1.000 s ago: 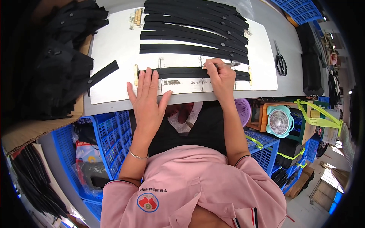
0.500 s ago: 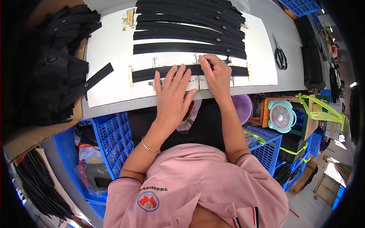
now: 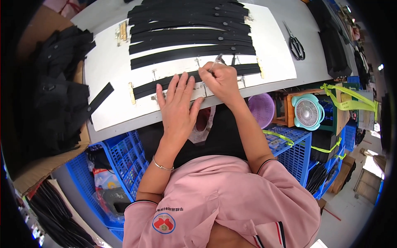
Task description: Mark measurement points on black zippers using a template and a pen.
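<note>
My left hand (image 3: 177, 105) lies with fingers stretched over a single black fabric strip (image 3: 145, 88) and touches it from the near side. This strip runs across the white board (image 3: 108, 66), close to its near edge. My right hand (image 3: 223, 83) is closed round a slim pen-like tool (image 3: 215, 63), its fingertips down at the strip's middle. The tool's tip is hidden under the fingers. Short dark guide marks show on the board around the strip, and tan tape pieces sit at its two ends. Beyond it lie several overlapping black strips (image 3: 190, 38) with small dark round pieces on them.
Black scissors (image 3: 295, 46) lie on the table right of the board. A heap of black fabric pieces (image 3: 53, 95) fills a cardboard box at left. Below the table edge stand blue crates (image 3: 128, 161), a purple basket (image 3: 261, 110) and a turquoise fan (image 3: 308, 112).
The whole view has shifted and tilted slightly. My right fingertips have come nearer to me, down onto the strip, and the tool now stands steeper. My left hand stays on the strip.
</note>
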The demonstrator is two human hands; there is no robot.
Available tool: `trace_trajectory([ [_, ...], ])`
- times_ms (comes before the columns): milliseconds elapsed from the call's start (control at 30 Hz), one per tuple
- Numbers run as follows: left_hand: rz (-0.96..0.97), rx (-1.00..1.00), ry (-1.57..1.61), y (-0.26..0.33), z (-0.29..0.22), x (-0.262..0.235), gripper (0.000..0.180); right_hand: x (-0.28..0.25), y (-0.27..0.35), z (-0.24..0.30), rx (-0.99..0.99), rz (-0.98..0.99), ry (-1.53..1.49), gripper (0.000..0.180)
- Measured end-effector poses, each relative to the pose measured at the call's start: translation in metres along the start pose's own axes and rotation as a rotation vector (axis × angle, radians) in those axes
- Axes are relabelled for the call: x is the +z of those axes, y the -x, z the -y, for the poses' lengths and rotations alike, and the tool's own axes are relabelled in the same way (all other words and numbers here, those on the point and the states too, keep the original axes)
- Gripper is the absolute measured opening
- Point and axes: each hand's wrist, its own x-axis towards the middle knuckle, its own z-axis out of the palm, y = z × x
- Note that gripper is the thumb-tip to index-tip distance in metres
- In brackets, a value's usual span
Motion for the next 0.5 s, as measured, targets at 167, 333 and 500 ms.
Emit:
trace_trajectory([
  [167, 0.031, -0.018, -0.033, 0.001, 0.0, 0.0, 0.056, -0.025, 0.005, 0.0, 0.118, 0.046, -0.173, 0.018],
  [333, 0.013, -0.002, -0.008, 0.001, 0.0, 0.001, 0.054, -0.076, 0.004, -0.029, 0.309, -0.291, -0.246, 0.021],
  [500, -0.025, -0.071, 0.012, -0.007, -0.013, 0.007, 0.045, -0.085, 0.001, -0.054, 0.269, -0.263, -0.118, 0.022],
])
